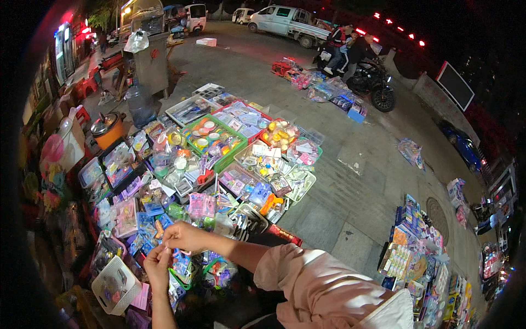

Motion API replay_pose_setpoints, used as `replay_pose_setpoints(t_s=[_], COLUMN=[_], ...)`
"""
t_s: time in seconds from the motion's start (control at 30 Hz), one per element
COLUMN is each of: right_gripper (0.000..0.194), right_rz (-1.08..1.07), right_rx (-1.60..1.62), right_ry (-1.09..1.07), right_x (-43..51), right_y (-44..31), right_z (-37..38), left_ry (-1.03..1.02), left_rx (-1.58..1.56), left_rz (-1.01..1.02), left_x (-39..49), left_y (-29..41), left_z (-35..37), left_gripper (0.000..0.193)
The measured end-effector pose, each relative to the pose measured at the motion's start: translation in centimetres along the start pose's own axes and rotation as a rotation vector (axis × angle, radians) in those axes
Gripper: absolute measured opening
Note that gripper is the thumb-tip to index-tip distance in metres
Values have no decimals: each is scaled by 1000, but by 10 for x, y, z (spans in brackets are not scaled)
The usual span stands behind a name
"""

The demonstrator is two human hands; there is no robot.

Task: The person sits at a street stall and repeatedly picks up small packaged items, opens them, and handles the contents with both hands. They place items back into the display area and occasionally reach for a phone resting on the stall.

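Note:
My left hand (157, 263) and my right hand (187, 237) meet at the fingertips over the spread of small goods. Both pinch a tiny object whose kind is too small to make out. A small pink curved piece (185, 252) shows just below my right hand. Beneath the hands lie blue-carded packs (146, 224) and a green-edged toy pack (180, 279). To the left of my left hand, a white perforated plastic basket (98, 283) stands with a few small items inside. Pink packaged sets (202, 205) lie beyond my right hand.
Farther out are a green plastic basket (225, 163) of round tapes, a red tray (263, 133) and an orange pot (107, 133). A large water bottle (140, 107) stands behind. More goods (407, 255) lie on the paving at right. People sit on a motorcycle (365, 82) near a pickup truck (283, 20).

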State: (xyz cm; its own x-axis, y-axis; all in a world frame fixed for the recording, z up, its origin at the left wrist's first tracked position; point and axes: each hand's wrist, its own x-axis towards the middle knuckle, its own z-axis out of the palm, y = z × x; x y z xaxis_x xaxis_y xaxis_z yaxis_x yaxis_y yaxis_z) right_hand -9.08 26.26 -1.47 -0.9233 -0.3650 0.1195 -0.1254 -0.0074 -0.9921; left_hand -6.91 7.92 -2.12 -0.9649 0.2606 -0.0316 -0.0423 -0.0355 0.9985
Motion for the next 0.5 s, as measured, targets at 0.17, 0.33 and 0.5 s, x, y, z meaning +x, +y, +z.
replay_pose_setpoints(t_s=[0.17, 0.33, 0.5], right_gripper=[10, 11, 23], right_rz=[86, 161, 49], right_rx=[135, 198, 198], right_ry=[-203, -200, -278], right_x=[0, -1, 0], right_y=[-8, -18, -25], right_z=[-3, 9, 16], left_ry=[-45, -86, -41], left_rx=[-43, -37, -41], left_rz=[70, 49, 48], left_x=[-6, -9, -3], left_y=[6, 8, -1], left_z=[-3, -7, -20], left_gripper=[26, 28, 17])
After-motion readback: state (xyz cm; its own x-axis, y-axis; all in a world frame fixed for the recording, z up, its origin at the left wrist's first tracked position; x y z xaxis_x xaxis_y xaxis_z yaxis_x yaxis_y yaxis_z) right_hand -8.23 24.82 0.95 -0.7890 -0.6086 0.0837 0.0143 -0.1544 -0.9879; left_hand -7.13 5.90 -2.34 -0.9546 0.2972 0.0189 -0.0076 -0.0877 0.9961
